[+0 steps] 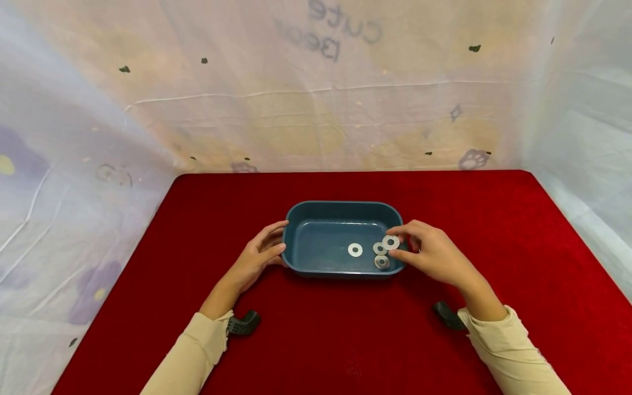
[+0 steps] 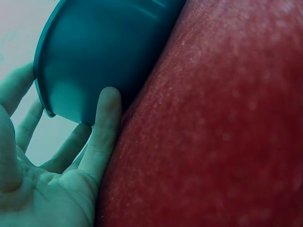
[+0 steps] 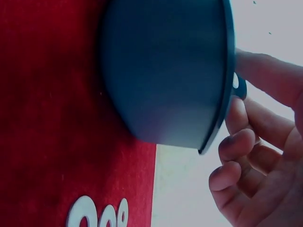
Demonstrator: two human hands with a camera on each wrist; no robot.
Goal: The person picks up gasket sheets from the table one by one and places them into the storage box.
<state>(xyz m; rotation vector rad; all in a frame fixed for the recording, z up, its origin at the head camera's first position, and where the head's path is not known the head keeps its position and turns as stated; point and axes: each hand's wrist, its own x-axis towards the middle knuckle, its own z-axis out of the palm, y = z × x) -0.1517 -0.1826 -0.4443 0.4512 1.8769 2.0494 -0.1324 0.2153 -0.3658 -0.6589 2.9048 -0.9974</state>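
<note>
A blue-grey rectangular tub [image 1: 321, 233] stands on the red cloth. My left hand [image 1: 254, 258] rests against its left end, with extended fingers touching the outer wall and rim, as the left wrist view also shows. At the right end, my right hand [image 1: 429, 249] pinches a flat metal washer [image 1: 390, 242] between thumb and fingers, just inside the rim. That washer shows as a dark ring [image 3: 242, 88] beside the rim in the right wrist view. On the tub's floor lie a single washer [image 1: 355, 250] and two more, an upper washer [image 1: 379, 248] and a lower washer [image 1: 382, 262], close together beneath the held one.
Red cloth [image 1: 316, 334] covers the table. In the right wrist view, several washers [image 3: 81, 213] stand out against the cloth at the bottom edge; the head view does not show them. A printed curtain [image 1: 296, 120] hangs behind and at both sides. Dark wrist mounts [image 1: 244, 322] sit by both cuffs.
</note>
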